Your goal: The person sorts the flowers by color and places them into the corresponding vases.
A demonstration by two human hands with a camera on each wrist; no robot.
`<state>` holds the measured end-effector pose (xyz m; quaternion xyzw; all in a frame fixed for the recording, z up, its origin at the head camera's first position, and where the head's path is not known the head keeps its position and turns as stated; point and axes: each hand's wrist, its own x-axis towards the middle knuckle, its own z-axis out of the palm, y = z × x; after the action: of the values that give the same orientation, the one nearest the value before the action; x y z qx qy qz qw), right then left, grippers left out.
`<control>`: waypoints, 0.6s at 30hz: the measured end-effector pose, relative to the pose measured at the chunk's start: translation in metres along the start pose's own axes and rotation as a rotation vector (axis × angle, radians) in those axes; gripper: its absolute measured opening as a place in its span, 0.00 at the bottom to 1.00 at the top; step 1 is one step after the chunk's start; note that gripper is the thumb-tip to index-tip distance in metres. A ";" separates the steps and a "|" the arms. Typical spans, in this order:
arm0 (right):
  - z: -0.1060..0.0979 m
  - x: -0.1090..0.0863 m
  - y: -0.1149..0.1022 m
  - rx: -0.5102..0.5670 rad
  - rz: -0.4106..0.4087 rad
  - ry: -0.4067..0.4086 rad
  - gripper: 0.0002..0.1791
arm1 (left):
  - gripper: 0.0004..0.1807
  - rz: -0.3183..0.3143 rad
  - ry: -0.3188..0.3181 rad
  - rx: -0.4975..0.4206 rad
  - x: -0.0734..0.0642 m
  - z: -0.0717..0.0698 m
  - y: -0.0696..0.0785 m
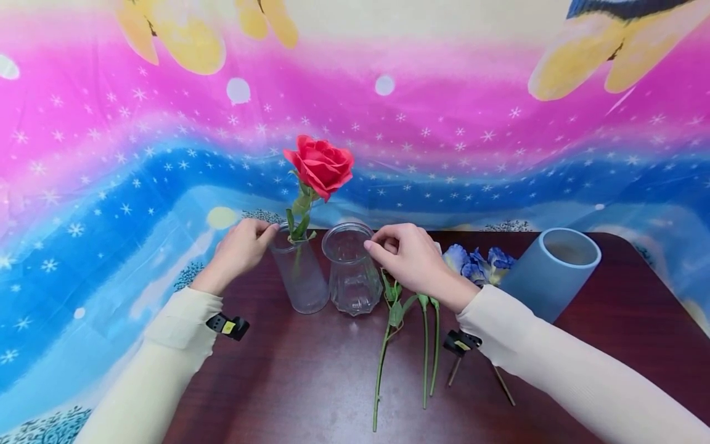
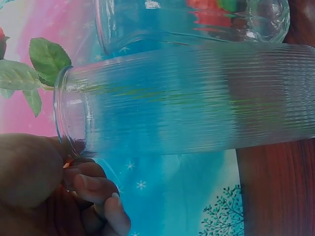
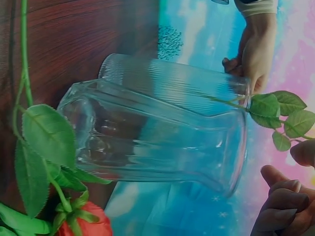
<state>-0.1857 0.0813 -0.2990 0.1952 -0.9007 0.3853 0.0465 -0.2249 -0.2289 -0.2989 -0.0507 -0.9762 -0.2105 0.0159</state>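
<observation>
1. A person's left hand (image 1: 241, 253) pinches the rim of a ribbed glass vase (image 1: 307, 290), thumb and forefinger at its lip, the other fingers curled below.
2. The right hand (image 1: 413, 259) holds nothing; its fingers are loosely bent, with a narrow gap between thumb and forefinger, just beside the mouth of a faceted glass vase (image 1: 357, 287). The right wrist view shows the fingertips apart from that rim.
3. The ribbed vase stands on a dark reddish-brown surface (image 1: 310, 382), a red rose (image 1: 322, 166) rising from it, its leaves at the rim and its stem visible through the glass.
4. The faceted vase, flared at the lip, stands just to the right of the ribbed one.
5. Near the right hand, a leafy stem (image 1: 381, 370) lies on the surface; the right wrist view shows a second red bloom (image 3: 86, 221) beside its leaves. Two slimmer green stems (image 1: 426, 357) lie alongside.
6. Blue flowers (image 1: 477, 266) lie beyond the right wrist, partly hidden, near a blue-grey vase (image 1: 535, 277).
7. Behind hangs a pink-and-blue backdrop (image 1: 360, 105) printed with snowflakes.
</observation>
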 end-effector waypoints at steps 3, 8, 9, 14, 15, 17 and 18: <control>0.000 -0.003 0.004 0.002 -0.003 0.003 0.11 | 0.26 -0.005 0.000 0.000 0.000 0.000 0.000; 0.002 -0.007 0.012 0.016 -0.004 0.001 0.10 | 0.26 -0.026 -0.012 -0.002 0.000 0.000 0.001; 0.002 -0.009 0.014 0.012 -0.004 0.001 0.10 | 0.26 -0.030 -0.013 -0.002 0.000 0.000 0.001; 0.005 -0.015 0.022 0.017 0.005 -0.007 0.10 | 0.27 -0.035 -0.009 0.001 -0.001 0.001 0.000; 0.006 -0.017 0.024 0.017 0.009 -0.009 0.10 | 0.27 -0.035 -0.008 0.001 -0.001 0.001 0.000; 0.008 -0.020 0.028 0.020 0.017 -0.015 0.10 | 0.27 -0.032 -0.006 0.001 -0.001 0.001 0.000; 0.009 -0.022 0.030 0.022 0.020 -0.019 0.10 | 0.27 -0.029 -0.006 0.001 -0.001 0.001 0.000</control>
<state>-0.1764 0.1008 -0.3307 0.1903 -0.8988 0.3936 0.0321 -0.2239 -0.2292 -0.2996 -0.0372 -0.9769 -0.2102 0.0101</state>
